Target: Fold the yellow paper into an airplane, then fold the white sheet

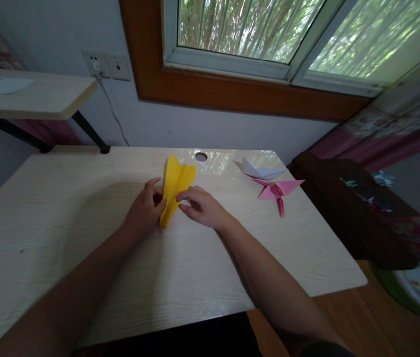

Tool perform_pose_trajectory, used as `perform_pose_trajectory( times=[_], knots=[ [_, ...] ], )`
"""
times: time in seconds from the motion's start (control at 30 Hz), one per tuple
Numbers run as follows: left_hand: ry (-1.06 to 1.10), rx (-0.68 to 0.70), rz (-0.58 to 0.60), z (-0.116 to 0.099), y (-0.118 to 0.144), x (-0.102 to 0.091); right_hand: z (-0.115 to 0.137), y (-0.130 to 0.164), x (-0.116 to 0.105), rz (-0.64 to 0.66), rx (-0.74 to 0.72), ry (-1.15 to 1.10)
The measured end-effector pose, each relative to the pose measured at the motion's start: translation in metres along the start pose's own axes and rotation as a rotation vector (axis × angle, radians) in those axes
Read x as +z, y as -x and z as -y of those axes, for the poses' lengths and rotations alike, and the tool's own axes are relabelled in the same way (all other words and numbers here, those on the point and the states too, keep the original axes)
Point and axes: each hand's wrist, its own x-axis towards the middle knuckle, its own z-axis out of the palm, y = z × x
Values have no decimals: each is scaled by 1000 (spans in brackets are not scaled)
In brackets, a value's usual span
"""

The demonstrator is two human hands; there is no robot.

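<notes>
A folded sheet of yellow paper (175,182) with lengthwise creases stands between my two hands, above the pale desk. My left hand (146,204) pinches its left edge, thumb in front and some fingers hidden behind the paper. On the other side, my right hand (203,206) has its thumb and fingertips closed at the paper's right edge. The paper flares wide at its far end and narrows toward me.
To the right on the desk (94,277) lie a white folded paper boat (262,171) and a pink origami bird (278,190). A round cable hole (201,156) is near the back edge. At the left stands a raised shelf (46,96) on black legs.
</notes>
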Motion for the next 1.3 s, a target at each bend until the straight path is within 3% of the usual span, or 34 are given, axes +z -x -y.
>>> perform_pose_trajectory(
  times=[0.23, 0.47, 0.6, 0.87, 1.07, 1.3],
  knots=[
    [-23, 28, 48, 5, -3, -2, -8, 2, -1, -43, 57, 237],
    [-267, 292, 36, 10, -6, -5, -13, 4, 0, -25, 104, 359],
    [-271, 331, 137, 2, -5, -7, -15, 3, -2, -35, 131, 404],
    [-202, 345, 219, -8, -5, -14, -12, 3, -10, -95, 182, 507],
    [-269, 367, 148, 0, -6, -13, -11, 4, -16, -132, 207, 549],
    [-272, 289, -40, 17, -13, -23, -21, 10, -25, -167, 196, 571]
  ],
)
